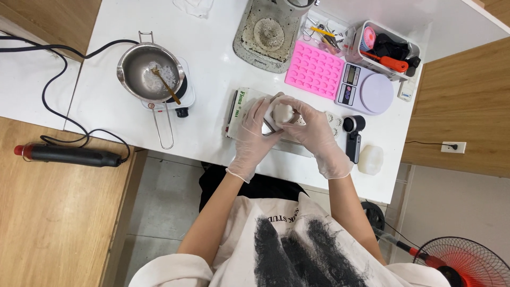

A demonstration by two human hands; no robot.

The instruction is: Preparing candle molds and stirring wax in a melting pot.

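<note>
Both my hands wear thin clear gloves and meet over the middle of the white table (223, 79). My left hand (254, 135) and my right hand (313, 133) together grip a small white block in a metal mould (281, 114). They hold it just above a flat white board or box (241, 103) that lies under my hands. The lower part of the mould is hidden by my fingers.
A steel pouring pot (150, 72) with a gold spoon and white flakes sits on a small hotplate at left. A pink silicone mould (315, 70), a digital scale (366, 90), a bin of tools (387, 50), a dirty tray (268, 34), a white lump (370, 159) and a small black camera (353, 135) surround my hands. A heat gun (69, 155) lies on the wooden bench.
</note>
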